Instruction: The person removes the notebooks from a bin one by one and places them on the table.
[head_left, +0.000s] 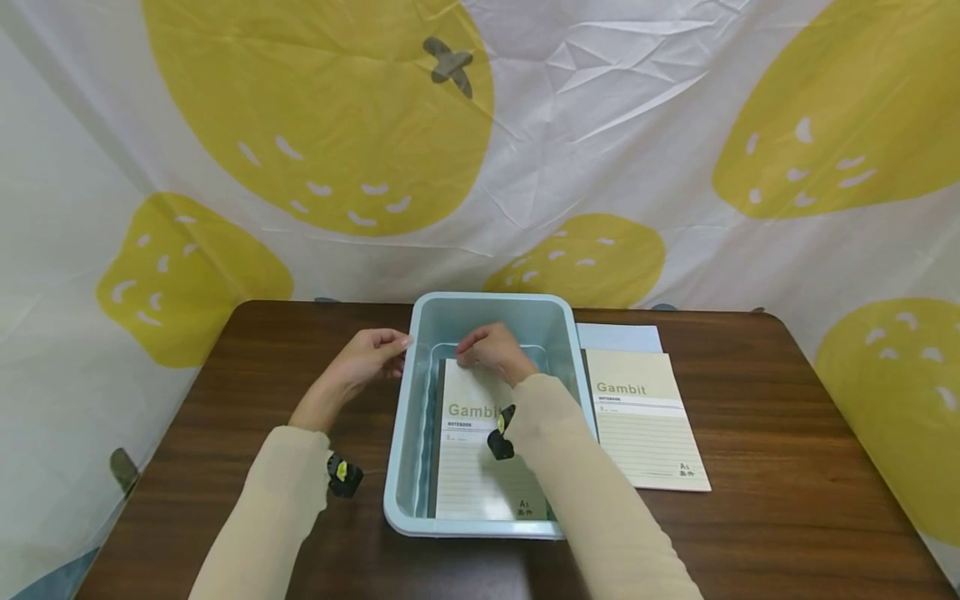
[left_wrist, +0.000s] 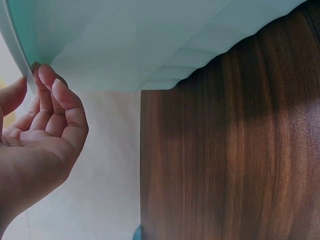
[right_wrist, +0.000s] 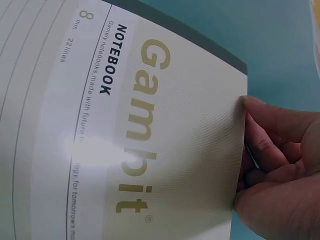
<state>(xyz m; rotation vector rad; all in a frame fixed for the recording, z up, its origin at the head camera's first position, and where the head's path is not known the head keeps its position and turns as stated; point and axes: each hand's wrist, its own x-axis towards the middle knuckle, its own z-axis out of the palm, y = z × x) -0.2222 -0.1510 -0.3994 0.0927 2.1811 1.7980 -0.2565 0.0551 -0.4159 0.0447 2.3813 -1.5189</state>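
Note:
A light blue plastic bin (head_left: pixel 402 417) stands on the table, its long sides running front to back. Inside it lies a cream Gambit notebook (head_left: pixel 480 479) with a dark spine strip on the left. My right hand (head_left: pixel 497 352) reaches into the bin and pinches the notebook's far edge; the right wrist view shows the thumb at the cover's edge, with the other fingers partly hidden. At the bin's left side, my left hand (head_left: pixel 366 360) pinches the rim near the far corner. In the left wrist view the bin's outer wall (left_wrist: pixel 140 45) rises beside the fingers.
Right of the bin lies another cream Gambit notebook (head_left: pixel 645 425), partly over a pale blue flat item (head_left: pixel 626 337). Both rest on the dark wooden table (head_left: pixel 780 442). A white cloth (head_left: pixel 585 150) with yellow fruit prints hangs behind the table.

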